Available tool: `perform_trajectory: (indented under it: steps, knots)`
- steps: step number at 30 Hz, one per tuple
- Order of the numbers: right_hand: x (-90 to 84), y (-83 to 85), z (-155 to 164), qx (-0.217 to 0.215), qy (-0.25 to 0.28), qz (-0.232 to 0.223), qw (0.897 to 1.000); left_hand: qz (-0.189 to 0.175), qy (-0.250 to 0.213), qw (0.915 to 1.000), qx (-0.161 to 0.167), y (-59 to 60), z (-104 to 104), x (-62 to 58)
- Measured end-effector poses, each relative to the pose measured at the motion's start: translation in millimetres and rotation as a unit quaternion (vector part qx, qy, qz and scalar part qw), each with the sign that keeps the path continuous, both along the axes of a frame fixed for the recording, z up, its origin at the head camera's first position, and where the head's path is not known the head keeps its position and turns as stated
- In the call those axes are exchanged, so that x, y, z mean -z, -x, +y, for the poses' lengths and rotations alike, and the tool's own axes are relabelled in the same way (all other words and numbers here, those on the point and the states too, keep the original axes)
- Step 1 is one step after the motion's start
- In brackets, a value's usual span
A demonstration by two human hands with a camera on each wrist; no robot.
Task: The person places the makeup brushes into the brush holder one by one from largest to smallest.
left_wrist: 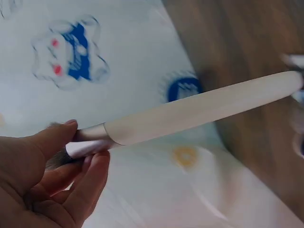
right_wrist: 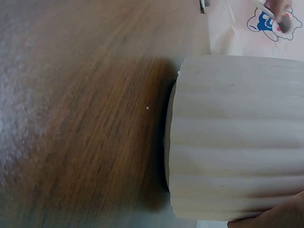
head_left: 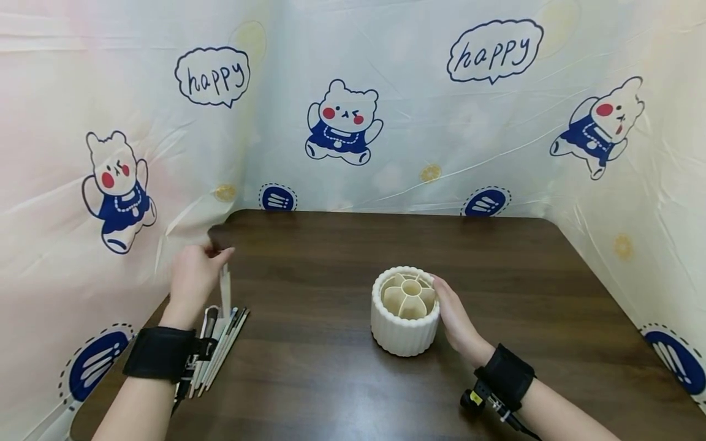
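Dark wood desk (head_left: 342, 257), bear-print sheet behind. Left hand (head_left: 193, 278) pinches a makeup brush (left_wrist: 199, 111) by its ferrule above the spare brushes (head_left: 220, 349); that loose pinch could drop it. Right hand (head_left: 455, 315) cups the ribbed holder (head_left: 405, 312), which could tip if nudged.

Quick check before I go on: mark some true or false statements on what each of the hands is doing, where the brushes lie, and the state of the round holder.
1. The left hand pinches a makeup brush near its ferrule. True.
2. The right hand is lifted clear of the holder. False: it rests against the holder's side.
3. The holder already has brushes in it. False: its compartments look empty.
4. The other brushes lie on the table by the left wrist. True.
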State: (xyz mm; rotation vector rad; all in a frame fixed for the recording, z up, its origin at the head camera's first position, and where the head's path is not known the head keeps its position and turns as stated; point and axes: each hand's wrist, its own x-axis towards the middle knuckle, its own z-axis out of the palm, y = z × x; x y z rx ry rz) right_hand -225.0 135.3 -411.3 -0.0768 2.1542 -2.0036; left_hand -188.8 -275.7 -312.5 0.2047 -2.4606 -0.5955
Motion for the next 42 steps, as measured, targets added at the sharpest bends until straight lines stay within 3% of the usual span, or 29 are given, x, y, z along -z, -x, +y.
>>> perform_trajectory:
  steps: [5,10,16,21,24,29,33,37,42]
  knots:
    - [-0.3,-3.7,-1.8,0.004,0.003,-0.001,1.000,0.035,-0.022,0.9985,0.035,5.0,41.2,-15.1]
    - [-0.8,-7.8,-8.4,0.008,0.011,0.008,1.000,0.044,-0.103,0.9907,0.077,4.6,79.2,-29.1]
    - [2.2,-10.6,-18.6,0.008,0.018,0.017,1.000,0.038,-0.208,0.9673,0.140,-1.6,117.3,-40.3]
    - [4.0,-13.2,-25.6,-0.005,0.016,0.018,1.000,0.028,-0.281,0.9406,0.189,-6.2,142.6,-43.5]
    - [4.9,-14.7,-29.0,-0.010,0.016,0.021,1.000,0.025,-0.309,0.9269,0.212,-7.8,155.6,-42.7]
    - [5.9,-16.2,-34.7,-0.007,0.020,0.036,0.999,0.014,-0.325,0.9121,0.249,-5.8,173.5,-32.8]
    - [5.1,-17.0,-36.6,-0.005,0.021,0.037,0.999,0.003,-0.311,0.9130,0.264,-2.0,184.2,-18.7]
    - [4.3,-16.4,-35.9,-0.005,0.020,0.038,0.999,-0.004,-0.282,0.9217,0.267,0.9,192.8,-4.0]
    - [4.2,-15.8,-34.2,-0.013,0.019,0.034,0.999,-0.023,-0.259,0.9238,0.281,4.2,200.7,11.9]
